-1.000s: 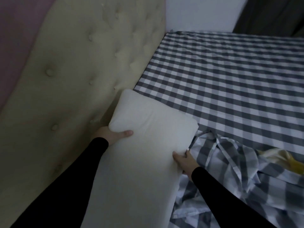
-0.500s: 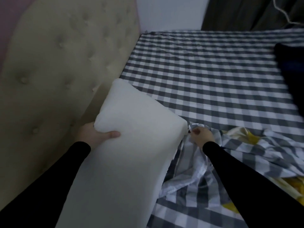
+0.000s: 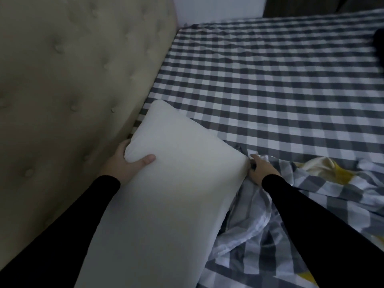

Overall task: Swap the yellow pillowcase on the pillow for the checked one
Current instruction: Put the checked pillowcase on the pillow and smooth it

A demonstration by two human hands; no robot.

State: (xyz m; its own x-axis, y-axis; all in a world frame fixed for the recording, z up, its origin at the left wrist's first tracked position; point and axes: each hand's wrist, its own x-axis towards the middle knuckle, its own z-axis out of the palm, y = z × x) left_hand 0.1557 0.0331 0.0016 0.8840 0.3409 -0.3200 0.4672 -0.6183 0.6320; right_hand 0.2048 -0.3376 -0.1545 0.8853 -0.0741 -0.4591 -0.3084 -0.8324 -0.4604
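Observation:
A bare white pillow (image 3: 166, 188) lies along the bed's left side, its far end near the headboard. My left hand (image 3: 126, 163) grips the pillow's far left corner, thumb on top. My right hand (image 3: 259, 169) rests at the pillow's far right corner, on the crumpled checked pillowcase (image 3: 259, 221); whether its fingers pinch the cloth or the pillow is unclear. The yellow pillowcase (image 3: 328, 167) lies bunched on the bed to the right, partly under the checked cloth.
A tufted beige headboard (image 3: 68, 90) rises on the left. The bed wears a grey-and-white checked sheet (image 3: 270, 80). A dark object (image 3: 379, 44) sits at the right edge.
My right hand has moved back against the pillow's right corner. The view has shifted a little; my left hand keeps its grip on the pillow.

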